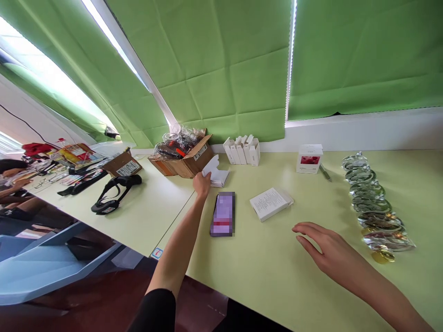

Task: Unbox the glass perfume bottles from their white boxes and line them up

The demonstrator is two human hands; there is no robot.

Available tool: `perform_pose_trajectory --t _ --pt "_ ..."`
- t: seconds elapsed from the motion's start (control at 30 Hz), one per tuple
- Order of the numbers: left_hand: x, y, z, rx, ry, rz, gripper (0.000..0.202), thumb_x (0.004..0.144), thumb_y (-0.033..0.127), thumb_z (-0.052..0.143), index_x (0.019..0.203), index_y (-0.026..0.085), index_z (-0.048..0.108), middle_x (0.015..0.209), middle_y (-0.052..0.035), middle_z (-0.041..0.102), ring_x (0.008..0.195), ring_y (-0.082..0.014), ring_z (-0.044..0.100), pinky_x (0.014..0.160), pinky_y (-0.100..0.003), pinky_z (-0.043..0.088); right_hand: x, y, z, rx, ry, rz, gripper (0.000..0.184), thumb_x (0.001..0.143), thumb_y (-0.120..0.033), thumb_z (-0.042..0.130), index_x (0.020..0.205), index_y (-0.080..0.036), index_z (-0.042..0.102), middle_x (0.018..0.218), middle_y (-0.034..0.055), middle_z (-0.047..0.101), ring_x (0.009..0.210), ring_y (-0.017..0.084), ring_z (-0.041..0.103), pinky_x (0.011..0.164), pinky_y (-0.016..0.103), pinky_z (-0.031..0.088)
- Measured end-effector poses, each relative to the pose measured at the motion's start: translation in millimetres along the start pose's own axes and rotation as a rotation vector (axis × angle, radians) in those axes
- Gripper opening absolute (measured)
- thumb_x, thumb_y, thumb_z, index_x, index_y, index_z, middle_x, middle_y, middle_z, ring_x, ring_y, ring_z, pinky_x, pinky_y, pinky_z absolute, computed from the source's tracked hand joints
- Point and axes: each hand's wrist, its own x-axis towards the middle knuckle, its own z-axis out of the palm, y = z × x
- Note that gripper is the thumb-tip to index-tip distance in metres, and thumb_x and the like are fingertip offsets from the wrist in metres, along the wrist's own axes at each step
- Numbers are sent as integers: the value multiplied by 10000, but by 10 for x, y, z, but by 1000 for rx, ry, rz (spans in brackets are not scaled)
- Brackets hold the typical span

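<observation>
Here, our left hand (201, 183) has its grip closed on the side of the open white box (220, 177), on the tabletop (256, 258) beside the brown carton (188, 166), our right hand (323, 246) relaxed and empty, so we should pinch lightly, sparing the thin flap (212, 165).

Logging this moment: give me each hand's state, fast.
Left hand: closed, holding the open white box at its edge.
Right hand: open, holding nothing.

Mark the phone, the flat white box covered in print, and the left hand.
Phone (222, 214), head view: middle of its screen.
Flat white box (269, 203), head view: printed top face.
Left hand (201, 185), head view: back of the hand.
</observation>
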Motion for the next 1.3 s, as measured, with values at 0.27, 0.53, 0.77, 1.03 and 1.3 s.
perform_pose_trajectory --t 0.27,0.53,0.77,1.03,1.3 --pt "-79 -5 9 66 -24 13 415 914 419 535 1173 120 659 1174 -186 711 1112 -307 657 917 -387 502 -11 89 41 -30 70 -44 385 1009 -449 373 1115 -249 684 1189 74 730 1065 271 706 869 409 583" --pt "-89 11 18 79 -62 39 353 944 358 491 1170 148 663 1185 -160 709 1179 -344 620 956 -399 475 -24 164 105 -56 116 -98 404 988 -513 391 1089 -269 697 1148 67 748 1014 282 728 818 419 610" --pt "-221 198 -17 13 -62 59 851 798 235 613 1533 55 225 1588 -197 336 1482 -324 294 1190 -407 289 -17 141 96 -67 86 -90 399 997 -491 378 1080 -262 695 1134 61 752 1010 266 729 822 401 608" --pt "-741 549 -364 245 -106 306 664 897 479 567 1462 183 381 1467 -186 478 1360 -361 444 1093 -440 354 -40 108 101 -71 73 -78 398 1001 -486 374 1102 -262 687 1132 76 745 990 266 726 807 397 597" --pt "-1150 568 -371 683 -509 323 670 819 615 615 1330 188 536 1080 -210 716 1026 -399 665 820 -400 459 -29 -63 -7 -78 -21 -55 346 1021 -312 355 1118 -232 678 1168 80 717 1048 240 691 863 397 571"
